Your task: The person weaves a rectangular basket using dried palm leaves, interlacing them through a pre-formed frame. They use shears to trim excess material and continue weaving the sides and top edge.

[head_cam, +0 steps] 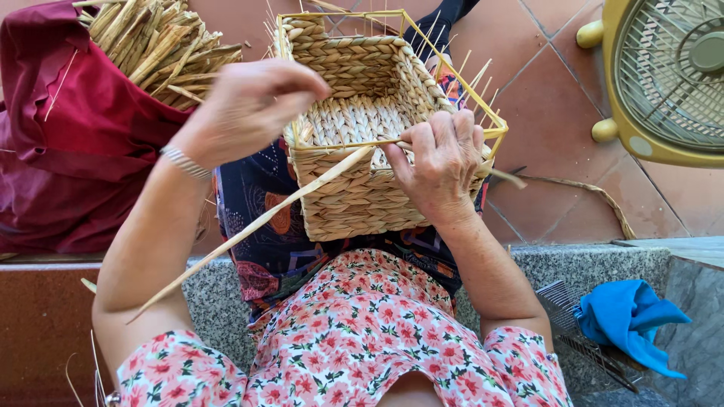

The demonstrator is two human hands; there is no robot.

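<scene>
A square woven straw basket (354,200) on a yellow wire frame rests on my lap, its open top toward me. My left hand (253,105) hovers at the basket's left rim with fingers curled inward; what it pinches is hidden. My right hand (441,162) grips the near right rim and pinches a long pale straw strand (256,222) that runs down to the left across my forearm. Thin straw ends stick up around the rim.
A bundle of dried straw (158,41) lies on a dark red cloth (68,143) at the left. A yellow fan (667,79) stands at the upper right on the tiled floor. A blue cloth (630,320) lies on a wire rack on the stone step.
</scene>
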